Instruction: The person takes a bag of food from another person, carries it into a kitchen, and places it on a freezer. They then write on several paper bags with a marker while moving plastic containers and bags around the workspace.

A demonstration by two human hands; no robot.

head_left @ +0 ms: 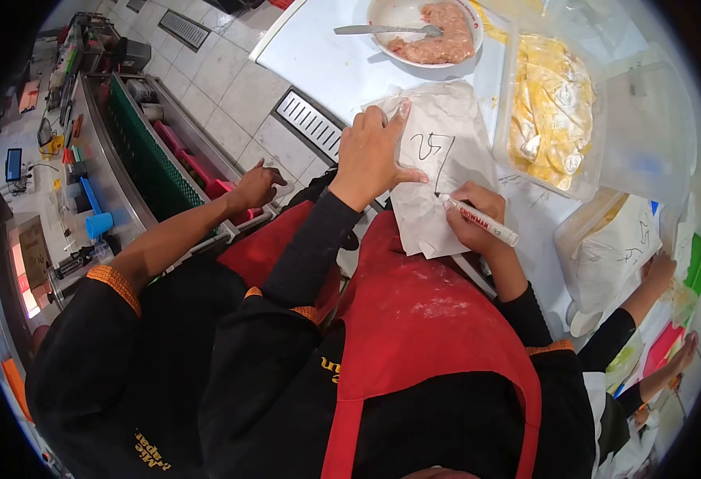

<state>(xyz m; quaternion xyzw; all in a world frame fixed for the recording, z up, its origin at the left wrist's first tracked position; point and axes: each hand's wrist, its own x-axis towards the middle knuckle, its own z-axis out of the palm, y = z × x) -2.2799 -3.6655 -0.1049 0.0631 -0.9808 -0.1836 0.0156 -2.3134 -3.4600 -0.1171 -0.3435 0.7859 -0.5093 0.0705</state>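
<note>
My right hand (478, 219) grips a white Snowman marker (482, 221), its tip touching a sheet of pale paper (454, 120). Black handwritten marks like "25" and a long stroke show on the sheet. My left hand (370, 152) rests at the paper's left edge, thumb and forefinger spread and pressing on it. The paper looks like several layers and lies at the edge of the white table (318, 48). Beyond it stands a bowl (378, 40) of minced meat (442, 40) with a metal spoon (386, 29) in it.
A clear plastic container (506, 132) holds yellow, flour-dusted food (550, 112). Another container (570, 239) to the right has marked paper (618, 251) over it. A co-worker's arm (183, 227) reaches in from the left; another person's hand (661, 271) is at the right.
</note>
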